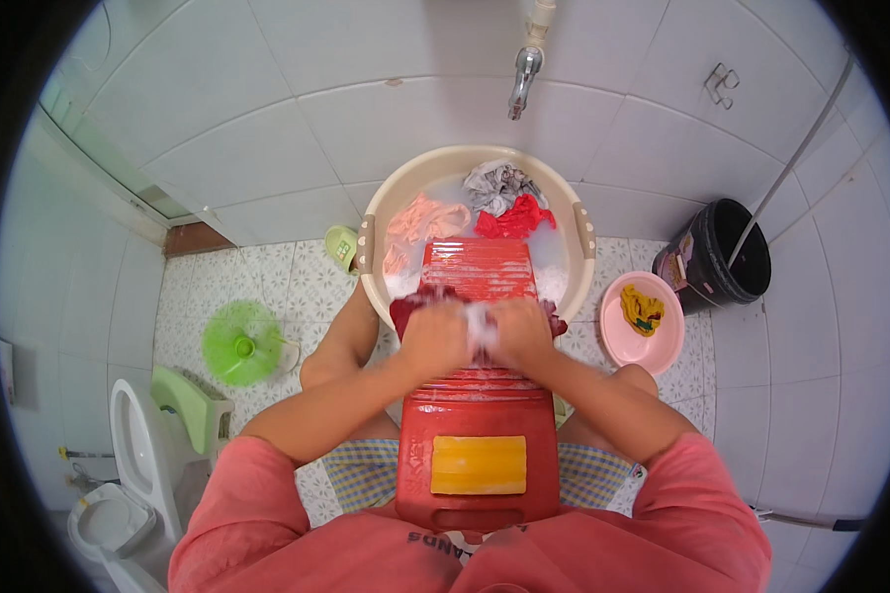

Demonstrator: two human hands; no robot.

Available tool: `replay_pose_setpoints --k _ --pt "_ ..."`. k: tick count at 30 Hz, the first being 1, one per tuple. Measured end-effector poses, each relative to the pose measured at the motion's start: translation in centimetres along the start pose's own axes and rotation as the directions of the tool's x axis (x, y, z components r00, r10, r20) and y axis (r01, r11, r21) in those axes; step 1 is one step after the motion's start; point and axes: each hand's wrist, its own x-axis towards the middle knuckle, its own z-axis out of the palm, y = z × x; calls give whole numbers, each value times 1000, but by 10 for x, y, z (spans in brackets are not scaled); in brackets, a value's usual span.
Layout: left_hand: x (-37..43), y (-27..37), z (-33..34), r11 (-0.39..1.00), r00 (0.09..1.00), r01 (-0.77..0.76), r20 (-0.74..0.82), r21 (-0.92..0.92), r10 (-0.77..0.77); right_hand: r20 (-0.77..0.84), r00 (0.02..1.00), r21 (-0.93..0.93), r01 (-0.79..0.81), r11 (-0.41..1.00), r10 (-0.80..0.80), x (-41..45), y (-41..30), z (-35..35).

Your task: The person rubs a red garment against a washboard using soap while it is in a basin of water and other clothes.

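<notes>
Both hands grip a dark red wet cloth on the ribs of a red plastic washboard. My left hand has one part of it and my right hand the other, with white suds between them. Motion blurs the fingers. The washboard slopes from my lap into a large cream basin of cloudy water. In the basin lie a peach cloth, a grey patterned cloth and a bright red cloth. A yellow bar of laundry soap rests on the washboard's near flat end.
At right stand a pink basin with a mustard cloth and a black bucket. A metal tap hangs above the cream basin. To the left are a green slipper, a green plastic lid-like object and a toilet.
</notes>
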Motion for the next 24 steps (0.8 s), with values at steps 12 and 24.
replay_pose_setpoints --k 12,24 --pt "-11 10 -10 999 1000 11 -14 -35 -11 -238 952 20 202 979 -192 -14 3 -3" --pt "92 -29 34 952 955 294 -54 83 -290 -180 941 -173 -317 932 287 79 60 34"
